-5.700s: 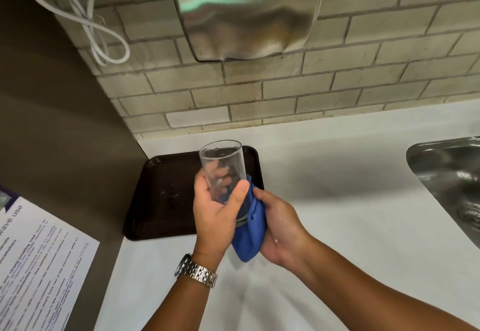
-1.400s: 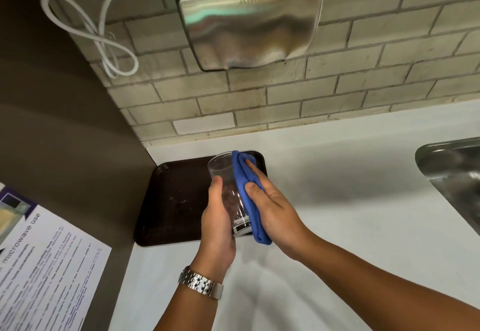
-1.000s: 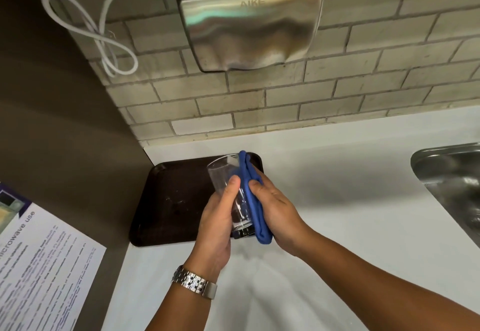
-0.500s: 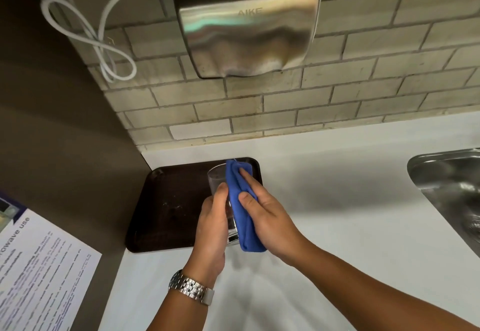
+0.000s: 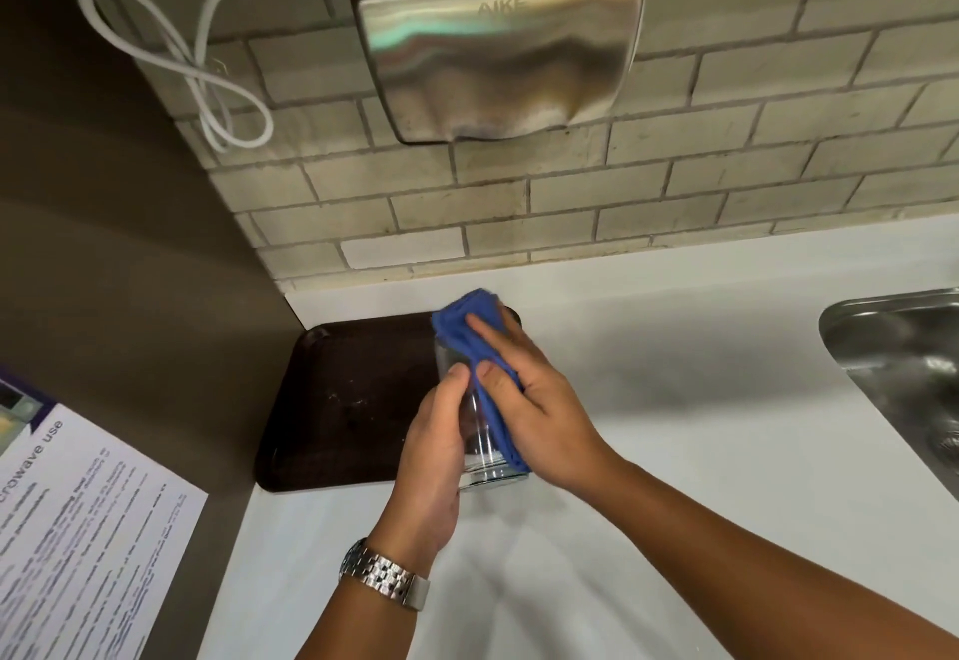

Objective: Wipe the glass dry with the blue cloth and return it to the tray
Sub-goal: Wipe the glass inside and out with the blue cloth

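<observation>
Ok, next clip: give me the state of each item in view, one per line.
glass: held off the counter by the left hand, tilted, not on the tray.
blue cloth: bunched, pressed on the glass by the right hand.
tray: on the counter, nothing standing on it.
hand dryer: wall-mounted.

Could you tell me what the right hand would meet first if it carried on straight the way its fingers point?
The right hand points up-left; past the blue cloth it presses on the glass, probably the tray's far edge, though depth is unclear.
</observation>
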The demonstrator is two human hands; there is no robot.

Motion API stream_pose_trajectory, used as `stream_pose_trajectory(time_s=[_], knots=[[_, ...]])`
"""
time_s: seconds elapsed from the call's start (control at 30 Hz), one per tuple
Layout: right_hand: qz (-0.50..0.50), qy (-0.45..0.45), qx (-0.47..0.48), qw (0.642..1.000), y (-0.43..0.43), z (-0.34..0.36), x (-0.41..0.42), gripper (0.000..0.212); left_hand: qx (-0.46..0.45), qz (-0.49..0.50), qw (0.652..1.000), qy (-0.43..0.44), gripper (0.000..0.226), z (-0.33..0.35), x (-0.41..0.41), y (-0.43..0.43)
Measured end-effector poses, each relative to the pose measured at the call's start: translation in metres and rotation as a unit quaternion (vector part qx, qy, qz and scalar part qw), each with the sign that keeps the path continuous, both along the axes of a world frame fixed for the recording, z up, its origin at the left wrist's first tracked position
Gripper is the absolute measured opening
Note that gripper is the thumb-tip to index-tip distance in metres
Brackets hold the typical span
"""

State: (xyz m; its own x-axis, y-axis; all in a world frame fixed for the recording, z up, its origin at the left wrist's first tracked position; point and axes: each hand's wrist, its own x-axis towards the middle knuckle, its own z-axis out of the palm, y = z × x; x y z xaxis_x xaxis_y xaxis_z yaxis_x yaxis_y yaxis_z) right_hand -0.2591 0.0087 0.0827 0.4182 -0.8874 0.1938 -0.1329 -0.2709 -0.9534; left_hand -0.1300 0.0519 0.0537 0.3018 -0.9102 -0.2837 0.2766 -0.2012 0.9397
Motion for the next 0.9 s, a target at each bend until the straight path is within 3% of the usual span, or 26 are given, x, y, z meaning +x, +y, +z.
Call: stream_pose_trajectory(time_s=[0.1,0.27,0.43,0.5,0.6,0.73,0.9], knots=[[-0.034,-0.084,0.153,0.984,0.000,0.009,0.003,0.047,0.002,0.038,0.999,0.008,0.054,0.005,-0.004,0.000],[-0.037,-0.185,0.299,0.936,0.032,-0.004,0.006,0.037,-0.039,0.130,0.991,-0.001,0.051,0.011,0.000,-0.006],[-0.031,-0.315,0.485,0.815,0.046,-0.010,0.004,0.037,-0.128,0.135,0.979,-0.086,0.033,0.014,0.000,-0.003],[-0.019,-0.337,0.508,0.793,0.041,-0.009,0.004,0.041,-0.162,0.128,0.972,-0.112,0.034,0.014,-0.005,0.000],[-0.011,-0.335,0.523,0.784,0.031,-0.005,0.000,0.041,-0.191,0.098,0.967,-0.140,0.028,0.011,-0.011,0.003],[0.002,-0.316,0.542,0.779,0.023,0.000,-0.004,0.029,-0.214,0.089,0.954,-0.192,0.054,0.005,-0.014,0.007],[-0.042,-0.248,0.534,0.807,0.026,0.000,-0.007,0.034,-0.213,0.110,0.944,-0.228,0.033,0.005,-0.001,0.007]])
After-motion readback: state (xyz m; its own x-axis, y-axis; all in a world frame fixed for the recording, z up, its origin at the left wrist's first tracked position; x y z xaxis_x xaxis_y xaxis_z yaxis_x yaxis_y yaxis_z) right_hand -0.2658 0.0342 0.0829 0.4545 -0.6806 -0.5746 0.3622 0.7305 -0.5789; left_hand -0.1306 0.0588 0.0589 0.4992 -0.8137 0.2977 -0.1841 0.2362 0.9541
